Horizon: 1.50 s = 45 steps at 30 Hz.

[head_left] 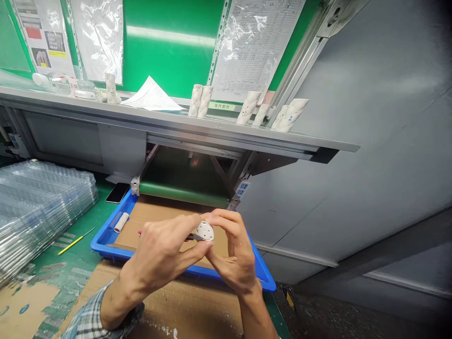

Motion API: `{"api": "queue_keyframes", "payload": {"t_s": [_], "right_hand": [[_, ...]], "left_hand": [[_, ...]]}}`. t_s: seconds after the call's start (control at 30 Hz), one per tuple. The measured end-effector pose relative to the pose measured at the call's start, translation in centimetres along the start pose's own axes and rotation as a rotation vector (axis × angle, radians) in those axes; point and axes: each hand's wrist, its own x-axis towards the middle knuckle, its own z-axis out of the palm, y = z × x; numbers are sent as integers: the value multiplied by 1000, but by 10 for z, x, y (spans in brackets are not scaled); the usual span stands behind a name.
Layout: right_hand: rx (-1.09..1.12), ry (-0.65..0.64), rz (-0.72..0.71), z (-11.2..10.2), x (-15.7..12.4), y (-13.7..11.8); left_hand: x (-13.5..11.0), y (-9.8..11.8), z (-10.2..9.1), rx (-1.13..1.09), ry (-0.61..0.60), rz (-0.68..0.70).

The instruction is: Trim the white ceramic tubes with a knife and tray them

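Both my hands are raised together over a blue tray [106, 241] lined with cardboard. My right hand [236, 256] pinches a small white ceramic piece [205, 231] with holes in its round end, fingers closed round it. My left hand [162, 252] is closed on a thin tool [191, 237] with a dark tip and a pink handle end, and the tip touches the white piece. A second white cylinder [121, 221] lies in the tray's left corner.
A stack of clear plastic trays [38, 207] stands at the left, with a phone [117, 192] and a yellow stick [76, 240] beside it. Several white twisted cylinders [247, 108] stand on the grey shelf above. A green conveyor belt [183, 194] ends at the tray. Grey panels fill the right.
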Motion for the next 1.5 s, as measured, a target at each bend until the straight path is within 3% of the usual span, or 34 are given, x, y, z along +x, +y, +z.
{"api": "queue_keyframes", "payload": {"t_s": [0.13, 0.27, 0.4, 0.53, 1.0, 1.3, 1.5], "right_hand": [[131, -182, 129, -6, -3, 1], [79, -59, 196, -4, -5, 5], [-44, 55, 117, 0, -2, 5], [-105, 106, 65, 1, 2, 3], [-134, 112, 1, 1, 3, 1], [-151, 116, 10, 2, 1, 2], [-124, 116, 25, 2, 0, 4]], "left_hand": [[1, -4, -7, -74, -64, -41], [0, -9, -10, -30, -85, -54], [-1, -11, -6, 58, -38, -23], [0, -7, -4, 81, -84, -20], [-2, -6, -2, 12, -40, 30], [-4, -7, -6, -67, -104, -68], [-5, -7, -6, -92, -136, -41]]}}
